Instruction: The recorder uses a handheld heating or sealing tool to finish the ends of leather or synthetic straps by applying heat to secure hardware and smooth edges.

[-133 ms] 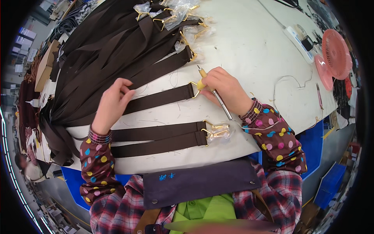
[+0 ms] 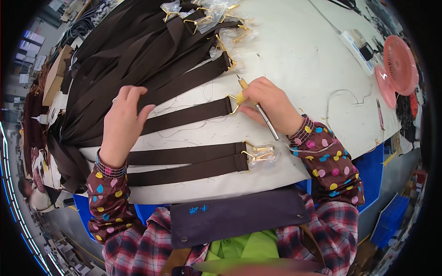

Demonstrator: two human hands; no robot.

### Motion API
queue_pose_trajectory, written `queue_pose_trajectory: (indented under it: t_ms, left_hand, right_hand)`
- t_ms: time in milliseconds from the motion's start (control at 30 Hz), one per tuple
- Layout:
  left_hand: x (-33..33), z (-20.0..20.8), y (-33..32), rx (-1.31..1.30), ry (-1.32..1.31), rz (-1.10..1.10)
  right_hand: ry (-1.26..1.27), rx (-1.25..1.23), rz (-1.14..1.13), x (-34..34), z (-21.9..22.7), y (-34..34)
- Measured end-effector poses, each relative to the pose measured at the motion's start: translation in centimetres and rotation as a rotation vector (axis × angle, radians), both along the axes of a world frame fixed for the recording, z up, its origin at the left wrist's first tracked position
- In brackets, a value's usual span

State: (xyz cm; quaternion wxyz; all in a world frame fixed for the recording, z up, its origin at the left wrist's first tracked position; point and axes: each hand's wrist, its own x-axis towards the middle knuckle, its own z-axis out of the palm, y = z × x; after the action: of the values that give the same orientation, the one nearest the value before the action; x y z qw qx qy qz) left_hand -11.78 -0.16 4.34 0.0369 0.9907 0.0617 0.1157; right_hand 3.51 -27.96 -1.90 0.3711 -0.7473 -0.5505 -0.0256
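Leftward along the brown webbing strap (image 2: 193, 115), the open left hand (image 2: 122, 126) had been shifted. Beside the strap's gold ring (image 2: 235, 109), a pen-shaped tool (image 2: 268, 123) was gripped by the right hand (image 2: 275, 104), angled away, presumably sparing the fabric; more straps (image 2: 133, 60) were heaped beyond.

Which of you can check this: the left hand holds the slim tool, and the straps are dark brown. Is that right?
Not quite: the head view shows the right hand holding the slim tool; the straps are indeed dark brown.
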Motion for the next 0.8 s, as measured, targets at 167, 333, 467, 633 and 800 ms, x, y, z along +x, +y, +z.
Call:
queue_pose_trajectory:
  t_ms: [167, 333, 467, 633, 800]
  left_hand:
    - [3.2, 0.4, -6.0, -0.418, 0.153, -0.461]
    - [6.2, -3.4, -5.9, -0.715, 0.295, -0.527]
    - [6.2, -4.4, -5.5, -0.745, 0.347, -0.507]
    - [6.0, -4.5, -5.4, -0.911, 0.349, -0.409]
    - [6.0, -4.5, -5.3, -0.963, 0.361, -0.364]
  right_hand:
    - [-0.011, 0.074, -0.02, 0.4, 0.2, 0.1]
    - [0.116, 0.117, -0.053, -0.8, 1.5, 0.3]
    - [0.356, 0.189, -0.032, -1.3, 1.5, 1.1]
    - [0.659, 0.14, -0.153, -2.8, 0.9, 2.3]
    - [0.52, 0.189, -0.198, -2.8, 0.1, 2.1]
